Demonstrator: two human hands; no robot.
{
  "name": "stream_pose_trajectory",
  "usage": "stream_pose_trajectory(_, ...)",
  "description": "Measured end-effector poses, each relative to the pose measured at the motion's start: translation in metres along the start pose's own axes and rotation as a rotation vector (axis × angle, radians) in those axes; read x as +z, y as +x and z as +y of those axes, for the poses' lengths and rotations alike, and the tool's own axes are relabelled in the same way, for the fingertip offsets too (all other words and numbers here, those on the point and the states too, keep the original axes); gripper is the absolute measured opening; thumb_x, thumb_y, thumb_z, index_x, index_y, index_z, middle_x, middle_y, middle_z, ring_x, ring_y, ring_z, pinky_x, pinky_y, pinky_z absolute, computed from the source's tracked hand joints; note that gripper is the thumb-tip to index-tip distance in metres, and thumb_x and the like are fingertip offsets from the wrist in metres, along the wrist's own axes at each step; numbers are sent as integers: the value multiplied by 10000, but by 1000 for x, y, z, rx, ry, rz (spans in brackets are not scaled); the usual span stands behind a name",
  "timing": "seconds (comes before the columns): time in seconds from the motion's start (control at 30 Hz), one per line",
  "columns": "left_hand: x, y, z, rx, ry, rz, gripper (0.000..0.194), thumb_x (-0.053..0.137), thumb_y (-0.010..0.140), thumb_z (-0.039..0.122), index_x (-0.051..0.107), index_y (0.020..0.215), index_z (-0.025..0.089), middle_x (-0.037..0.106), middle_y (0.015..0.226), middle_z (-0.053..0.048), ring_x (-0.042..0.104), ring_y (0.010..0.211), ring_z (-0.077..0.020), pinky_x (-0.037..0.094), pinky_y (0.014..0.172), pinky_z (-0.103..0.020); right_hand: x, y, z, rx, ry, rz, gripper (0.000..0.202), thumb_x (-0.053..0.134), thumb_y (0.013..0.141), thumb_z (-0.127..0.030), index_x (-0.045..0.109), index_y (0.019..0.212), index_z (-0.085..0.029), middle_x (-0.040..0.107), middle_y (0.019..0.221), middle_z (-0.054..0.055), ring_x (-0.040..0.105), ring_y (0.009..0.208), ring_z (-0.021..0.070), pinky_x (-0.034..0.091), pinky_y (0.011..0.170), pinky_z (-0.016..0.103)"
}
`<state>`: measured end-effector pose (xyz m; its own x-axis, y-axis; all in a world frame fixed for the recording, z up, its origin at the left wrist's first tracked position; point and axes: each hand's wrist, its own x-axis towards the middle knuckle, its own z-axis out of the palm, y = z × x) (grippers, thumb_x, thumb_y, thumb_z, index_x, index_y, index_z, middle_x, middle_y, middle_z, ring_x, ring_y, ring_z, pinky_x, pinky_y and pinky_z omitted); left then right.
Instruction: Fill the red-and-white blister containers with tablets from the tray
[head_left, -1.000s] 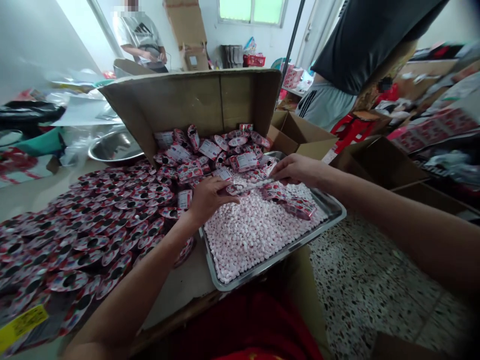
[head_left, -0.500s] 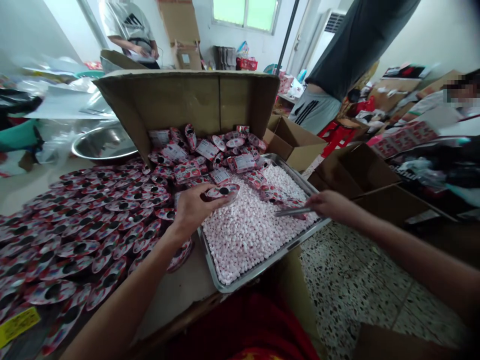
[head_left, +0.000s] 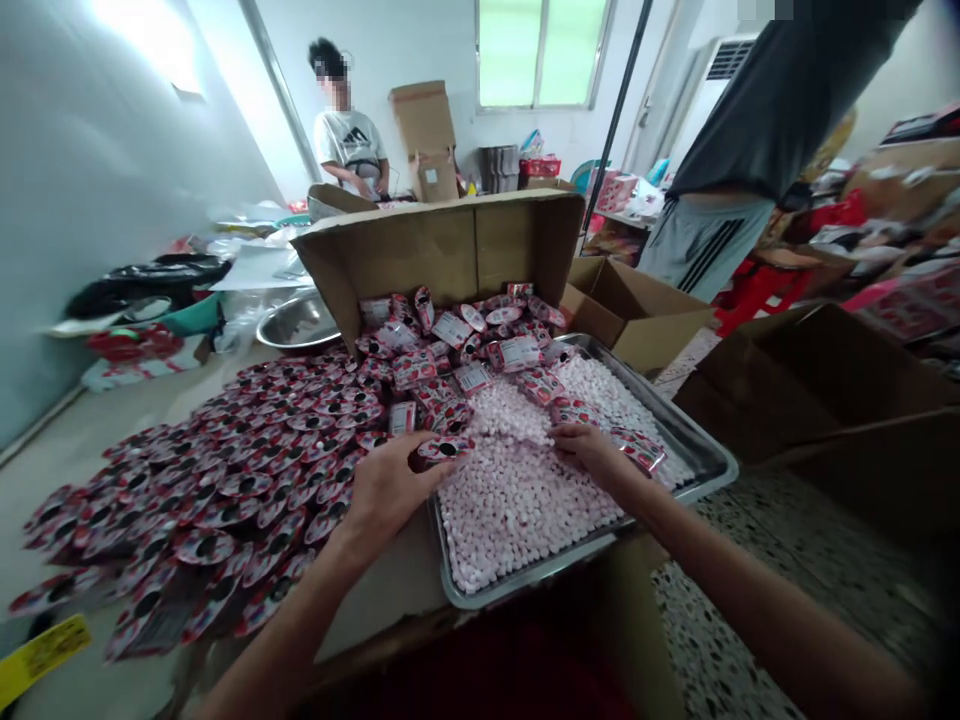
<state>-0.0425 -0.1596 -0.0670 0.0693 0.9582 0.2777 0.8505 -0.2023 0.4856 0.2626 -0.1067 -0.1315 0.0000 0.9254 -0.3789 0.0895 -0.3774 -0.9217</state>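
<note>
My left hand [head_left: 390,485] is closed around a small red-and-white candy packet [head_left: 445,450], its dark round opening facing up, at the left side of a metal tray [head_left: 480,600]. Small pale pink-white candies [head_left: 517,520] cover much of the tray. My right hand [head_left: 589,455] is low over them, fingers closed on the end of a metal scoop. The scoop's blade is hidden under a raised band of candies that reaches toward the packet. Filled-looking rows of similar packets [head_left: 247,485] stand with openings up on the table to the left.
A tipped cardboard box [head_left: 442,245] spills more packets [head_left: 517,352] onto the tray's far end. A steel bowl [head_left: 300,320] sits behind the rows. Open cartons [head_left: 637,310] stand at right. One person [head_left: 349,150] is at the back, another [head_left: 712,230] at right.
My right hand has moved left from the tray's right edge into the candies with the scoop. My left hand still holds the packet. The camera view has shifted, showing more of the back wall.
</note>
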Motion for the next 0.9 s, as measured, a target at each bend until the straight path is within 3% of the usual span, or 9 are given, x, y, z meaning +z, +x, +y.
stream_pose_trajectory(0.13, 10, 1, 11, 14, -104, -40, 463, 765, 722, 550, 748, 1090, 268, 760, 1047, -50, 697, 890, -249, 500, 769, -326, -29, -18, -41, 23, 8, -176, 323, 786, 599, -275, 694, 880, -144, 571, 542, -23, 346, 393, 40, 170, 374, 178)
stream_pose_trajectory(0.3, 30, 9, 20, 16, -266, -55, 476, 793, 704, 534, 751, 1087, 254, 752, 1074, -53, 693, 853, -222, 505, 750, -310, -41, -25, -90, -35, -188, -319, 239, 779, 618, -261, 729, 823, -149, 576, 545, -21, 412, 443, 56, 248, 402, 191)
stream_pose_trajectory(0.4, 44, 10, 22, 47, -364, -41, 466, 797, 702, 532, 752, 1073, 254, 753, 1036, -48, 689, 839, -212, 507, 734, -296, -35, -22, -114, -117, -453, -332, 153, 723, 683, -245, 752, 808, -162, 558, 508, -27, 394, 433, 63, 257, 418, 208)
stream_pose_trajectory(0.5, 55, 9, 23, 56, -396, -44, 465, 801, 702, 524, 747, 1069, 244, 752, 998, -44, 684, 803, -202, 509, 733, -293, -17, -24, -148, -262, -806, -311, 107, 688, 711, -192, 775, 771, -172, 568, 503, -18, 432, 457, 79, 291, 453, 229)
stream_pose_trajectory(0.6, 62, 8, 22, 42, -404, -51, 458, 806, 701, 511, 744, 1071, 249, 748, 989, -30, 673, 774, -188, 508, 730, -287, 2, -38, -183, -366, -1121, -287, 116, 674, 702, -148, 783, 728, -178, 589, 524, -7, 467, 494, 92, 309, 493, 243)
stream_pose_trajectory(0.67, 64, 8, 20, 37, -430, -45, 440, 810, 704, 492, 746, 1067, 252, 743, 1005, -24, 674, 809, -186, 506, 741, -276, 0, -51, -193, -418, -1208, -250, 148, 653, 722, -170, 793, 768, -186, 605, 556, -3, 487, 527, 102, 324, 523, 247)
stream_pose_trajectory(0.77, 62, 8, 15, 10, -499, -53, 438, 825, 691, 474, 752, 1061, 249, 741, 992, -19, 669, 794, -171, 502, 717, -256, -36, -67, -167, -434, -1179, -145, 231, 603, 786, -292, 795, 869, -193, 640, 624, 6, 517, 573, 120, 351, 554, 252)
stream_pose_trajectory(0.9, 49, 3, 8, -85, -556, -59, 472, 830, 671, 497, 757, 1062, 244, 750, 927, -12, 652, 699, -158, 498, 657, -256, -94, -60, -72, -211, -1017, 92, 336, 534, 800, -399, 774, 823, -164, 582, 527, 6, 466, 499, 130, 338, 505, 264)
